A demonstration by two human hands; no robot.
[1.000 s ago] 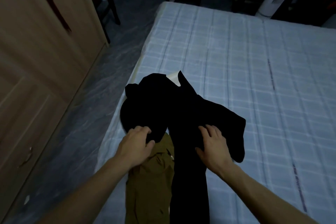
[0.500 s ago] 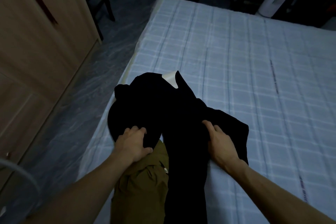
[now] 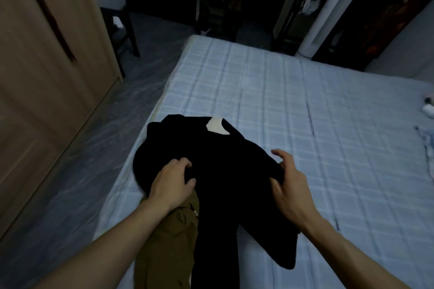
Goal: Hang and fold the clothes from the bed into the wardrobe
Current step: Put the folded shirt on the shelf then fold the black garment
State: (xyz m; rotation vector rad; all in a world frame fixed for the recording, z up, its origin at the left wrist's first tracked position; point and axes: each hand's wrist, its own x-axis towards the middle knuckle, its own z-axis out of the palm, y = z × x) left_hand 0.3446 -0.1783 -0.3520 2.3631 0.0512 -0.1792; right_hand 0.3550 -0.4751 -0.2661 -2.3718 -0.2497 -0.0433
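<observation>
Change: since half a second ago the right hand (image 3: pixel 290 185) has slid off the top of the black cloth to its right-hand edge and now curls round a fold there; the view has tipped up, so more of the far room shows.
Bed (image 3: pixel 328 124): pale blue checked cover, filling the right and middle of the view; the clothes lie at its near left edge.
Wardrobe (image 3: pixel 47 65): wooden doors along the left, across a strip of grey floor (image 3: pixel 105 148) from the bed; the doors look closed from here.
Black garment (image 3: pixel 223 171): a dark crumpled heap with a pale label (image 3: pixel 216 126) showing at its far end, and a long part trailing toward the person.
Olive garment (image 3: pixel 169 241): lies partly under the black one, on the near left, with a button or two visible.
Left hand (image 3: pixel 173 183): fingers bent, gripping a bunch of the black cloth at its near left side.
Right hand: thumb beneath and fingers over the fold, pinching the cloth's right edge.
Small items (image 3: pixel 427 110): at the bed's far right edge, too blurred to name.
Step in hand: by my reading, gathering the black garment off the pile, with hanging or folding not yet begun.
Next move: likely lift it clear of the olive one and shake it out to find collar or waistband; both grips must hold, since loose cloth can drag the piece beneath.
</observation>
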